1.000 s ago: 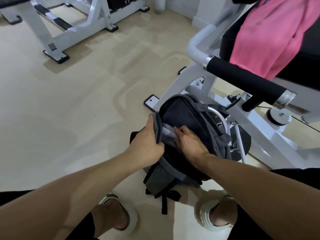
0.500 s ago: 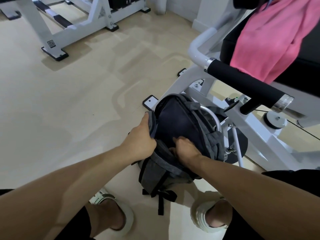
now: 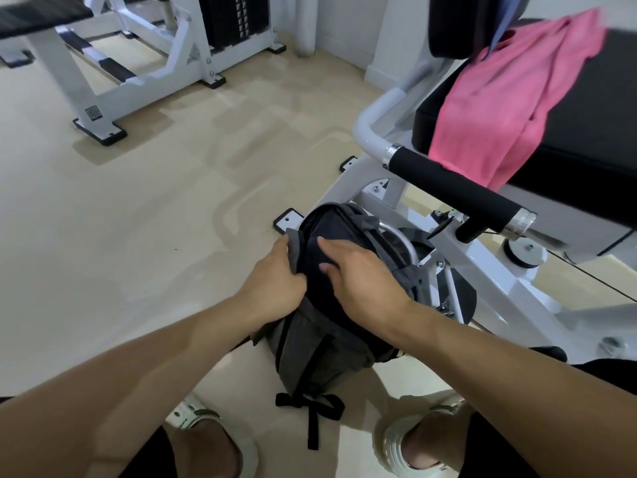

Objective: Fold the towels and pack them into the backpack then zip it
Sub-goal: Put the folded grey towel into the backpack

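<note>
A dark grey backpack [image 3: 320, 339] stands on the floor between my feet, leaning against a white gym machine. My left hand [image 3: 275, 281] pinches the grey flap at the backpack's upper left edge. My right hand [image 3: 358, 274] lies flat on the dark front panel, fingers pointing up and left, holding nothing. A pink towel [image 3: 499, 108] hangs unfolded over the black seat pad [image 3: 586, 132] at the upper right. The inside of the backpack is hidden.
The white machine frame [image 3: 482, 270] with a black foam handle [image 3: 451, 188] stands right behind the backpack. Another white gym machine [image 3: 144, 63] stands at the upper left. Beige floor [image 3: 138, 219] spreads to the left. My sandalled feet [image 3: 206, 439] flank the backpack's dangling straps.
My right hand has come out from the backpack's lower opening and moved up onto the front panel. My left hand keeps its hold on the flap. The view has tilted up slightly.
</note>
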### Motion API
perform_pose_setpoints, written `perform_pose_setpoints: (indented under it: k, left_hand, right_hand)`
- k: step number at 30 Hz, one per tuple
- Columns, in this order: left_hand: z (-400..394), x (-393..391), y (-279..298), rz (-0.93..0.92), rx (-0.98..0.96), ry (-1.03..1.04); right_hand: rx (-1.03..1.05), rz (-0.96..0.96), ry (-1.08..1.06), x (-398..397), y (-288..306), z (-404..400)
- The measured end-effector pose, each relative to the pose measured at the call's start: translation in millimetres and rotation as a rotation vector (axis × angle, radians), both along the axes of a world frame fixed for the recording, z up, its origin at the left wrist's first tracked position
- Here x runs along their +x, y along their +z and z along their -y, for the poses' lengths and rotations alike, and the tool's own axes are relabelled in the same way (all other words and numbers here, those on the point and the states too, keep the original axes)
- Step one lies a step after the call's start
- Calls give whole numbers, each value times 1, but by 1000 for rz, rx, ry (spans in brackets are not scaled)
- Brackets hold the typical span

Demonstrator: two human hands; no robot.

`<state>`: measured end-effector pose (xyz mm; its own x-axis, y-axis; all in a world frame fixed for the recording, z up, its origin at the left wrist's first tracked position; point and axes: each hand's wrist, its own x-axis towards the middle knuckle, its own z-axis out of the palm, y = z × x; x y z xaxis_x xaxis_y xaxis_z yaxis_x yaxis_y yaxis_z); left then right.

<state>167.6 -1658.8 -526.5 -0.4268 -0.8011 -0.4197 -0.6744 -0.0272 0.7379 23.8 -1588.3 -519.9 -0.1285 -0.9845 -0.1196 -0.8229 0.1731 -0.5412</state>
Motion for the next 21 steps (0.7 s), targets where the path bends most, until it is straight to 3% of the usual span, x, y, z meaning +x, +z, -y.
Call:
perform_pose_setpoints:
  k: [9, 13, 17, 19, 21]
  left_hand:
    - [6, -25, 34, -113, -127, 26]
    - [6, -40, 55, -284, -246, 65]
    - [8, -57, 80, -432, -487, 6]
    - [10, -66, 91, -450, -605, -75]
    - [13, -74, 97, -447, -661, -152]
  right_hand:
    - [-233, -48, -89, -11, 55, -7]
    - [-456, -40, -137, -9, 81, -12]
    - [-712, -247, -214, -48, 119, -8]
    - [-644, -340, -306, -81, 132, -7]
    - [-440, -387, -375, -108, 134, -7]
